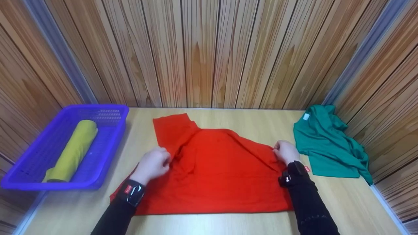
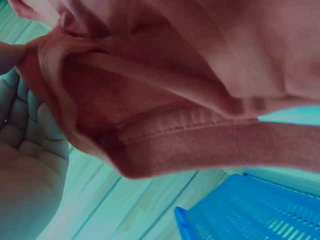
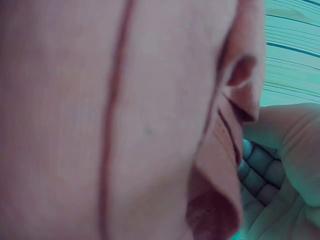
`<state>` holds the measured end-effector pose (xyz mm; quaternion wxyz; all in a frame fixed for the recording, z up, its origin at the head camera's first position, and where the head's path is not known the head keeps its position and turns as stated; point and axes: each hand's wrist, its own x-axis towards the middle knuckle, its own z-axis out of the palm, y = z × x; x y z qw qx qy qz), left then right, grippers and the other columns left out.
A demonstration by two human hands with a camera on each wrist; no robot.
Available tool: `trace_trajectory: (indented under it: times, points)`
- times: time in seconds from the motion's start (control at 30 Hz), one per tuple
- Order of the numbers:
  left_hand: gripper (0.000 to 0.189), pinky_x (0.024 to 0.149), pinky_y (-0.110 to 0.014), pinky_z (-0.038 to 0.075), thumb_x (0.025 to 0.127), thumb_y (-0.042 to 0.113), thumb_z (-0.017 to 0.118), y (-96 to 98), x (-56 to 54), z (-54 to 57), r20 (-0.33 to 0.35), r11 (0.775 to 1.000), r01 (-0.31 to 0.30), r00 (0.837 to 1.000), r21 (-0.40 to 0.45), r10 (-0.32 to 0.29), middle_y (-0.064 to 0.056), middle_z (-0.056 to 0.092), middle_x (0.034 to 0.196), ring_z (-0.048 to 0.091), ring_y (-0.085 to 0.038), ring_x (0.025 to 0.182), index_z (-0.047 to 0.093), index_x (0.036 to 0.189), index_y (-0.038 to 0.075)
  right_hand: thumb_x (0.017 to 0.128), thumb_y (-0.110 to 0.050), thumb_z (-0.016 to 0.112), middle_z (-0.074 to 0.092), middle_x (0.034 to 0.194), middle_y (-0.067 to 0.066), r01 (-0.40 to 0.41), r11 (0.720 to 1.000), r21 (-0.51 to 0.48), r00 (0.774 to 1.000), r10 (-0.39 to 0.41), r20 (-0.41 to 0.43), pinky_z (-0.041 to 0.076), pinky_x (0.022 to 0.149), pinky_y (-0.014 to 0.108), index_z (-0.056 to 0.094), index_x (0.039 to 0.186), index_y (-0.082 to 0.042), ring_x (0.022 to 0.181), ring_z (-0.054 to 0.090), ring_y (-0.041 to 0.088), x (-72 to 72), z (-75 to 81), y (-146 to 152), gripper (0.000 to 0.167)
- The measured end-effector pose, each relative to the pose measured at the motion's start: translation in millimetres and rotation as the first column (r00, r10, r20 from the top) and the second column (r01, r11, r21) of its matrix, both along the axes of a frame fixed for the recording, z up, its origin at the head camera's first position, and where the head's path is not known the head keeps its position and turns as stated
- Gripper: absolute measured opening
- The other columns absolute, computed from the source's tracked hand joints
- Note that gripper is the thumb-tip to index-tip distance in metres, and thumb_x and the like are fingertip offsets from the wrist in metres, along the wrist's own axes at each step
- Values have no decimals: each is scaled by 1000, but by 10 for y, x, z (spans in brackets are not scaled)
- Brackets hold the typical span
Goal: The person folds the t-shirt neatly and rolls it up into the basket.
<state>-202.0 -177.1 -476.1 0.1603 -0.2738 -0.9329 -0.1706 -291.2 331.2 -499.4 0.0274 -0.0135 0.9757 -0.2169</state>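
A red T-shirt (image 1: 225, 163) lies spread on the table, one sleeve (image 1: 171, 127) stretched out at its far left and its bottom edge towards me. My left hand (image 1: 153, 164) pinches a raised part of the shirt's left side. In the left wrist view, the thumb and curled fingers of that hand (image 2: 30, 130) grip the cloth beside a stitched, gaping opening (image 2: 145, 120). At the shirt's right side, my right hand (image 1: 287, 151) pinches the edge. Bunched folds (image 3: 227, 135) show at the right thumb in the right wrist view.
To the left stands a purple basket (image 1: 112, 153) with a rolled yellow cloth (image 1: 73, 150) inside. A crumpled green garment (image 1: 329, 147) with a white label lies at the right, against the wood-panelled wall (image 1: 209, 55). The light wooden table (image 1: 209, 225) shows along the front.
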Motion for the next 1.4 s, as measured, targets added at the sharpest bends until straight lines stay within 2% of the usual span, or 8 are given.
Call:
trace_trajectory:
  times: [0.33,0.47,0.7,0.8,0.93,1.03,1.2,1.4]
  points:
    - [27,57,-32,41,68,11,83,149,92,-108,39,990,55,998,-127,-51,2,44,63,47,-18,62,57,63,13,91,-10,64,57,75,10,7,1000,0,1000,-7,-8,44,65,38,61,87,-3,72,54,30,7,-4,-3,8]
    - [27,53,-32,40,67,9,80,168,111,-183,16,983,78,997,-165,-77,1,45,62,49,-20,61,54,60,13,90,-10,64,58,75,9,1,1000,4,1000,-1,-12,44,64,38,61,85,-3,71,55,30,19,2,-8,9]
    - [27,54,-33,40,68,8,79,186,129,-213,16,980,75,997,-184,-73,0,45,60,50,-22,61,54,60,12,91,-10,65,58,75,9,7,1000,7,1000,-7,-9,45,65,39,61,86,-3,71,55,29,33,24,-15,9]
    - [26,54,-33,40,70,6,78,199,139,-157,55,983,80,996,-168,-71,1,45,59,49,-20,59,55,60,12,91,-10,64,58,76,9,9,1000,5,1000,-9,2,45,66,39,61,87,-3,72,54,29,34,33,-19,9]
    - [24,54,-31,38,76,7,76,206,126,-18,202,995,64,978,-79,-47,6,44,55,44,-16,55,58,61,13,92,-11,64,57,77,10,13,1000,3,1000,-13,16,45,67,39,61,88,-2,73,54,29,25,31,-21,10]
    - [21,55,-31,40,80,8,73,185,68,107,287,1000,29,958,-3,-27,8,46,56,44,-14,56,62,63,14,92,-11,65,57,78,10,12,1000,0,1000,-12,23,45,67,39,61,89,-2,74,54,30,21,25,-11,10]
    - [15,62,-36,46,82,4,69,101,-109,288,299,994,-63,954,88,34,4,54,63,51,-17,63,66,69,10,91,-10,64,58,77,10,2,1000,-8,1000,-2,12,45,67,39,61,89,-2,73,54,29,5,14,2,9]
    - [12,70,-41,48,87,6,65,14,-345,326,388,946,-289,897,148,214,-3,59,69,55,-24,69,68,76,7,91,-9,63,58,75,9,5,1000,-12,1000,-6,-19,44,64,38,62,86,-3,70,55,28,20,4,4,8]
